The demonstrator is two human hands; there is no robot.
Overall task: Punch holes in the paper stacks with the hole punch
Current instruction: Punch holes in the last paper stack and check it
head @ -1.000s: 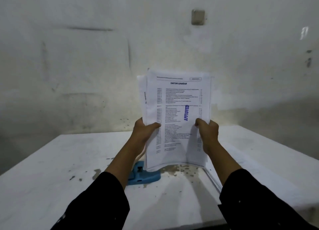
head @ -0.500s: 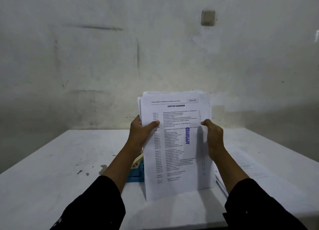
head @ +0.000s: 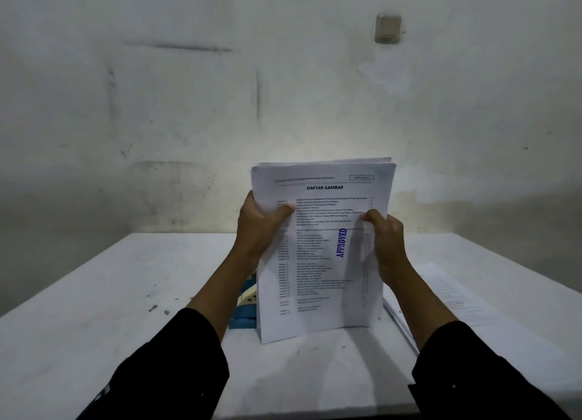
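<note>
The paper stack [head: 321, 255] looks matt and printed, the table [head: 110, 293] smooth but stained (the wall [head: 189, 104] scuffed plaster).

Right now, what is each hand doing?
Left hand: closed on the left edge of the paper stack.
Right hand: closed on the stack's right edge.

Dim, grey-green light all round; the brightest patch glows on the wall [head: 315, 148] just behind the top of the paper stack [head: 321, 249]. Soft shadows spread on the table [head: 94, 309] near the sheets. Fine print smears, sleeves [head: 163, 366] go black, edges bow slightly.
</note>
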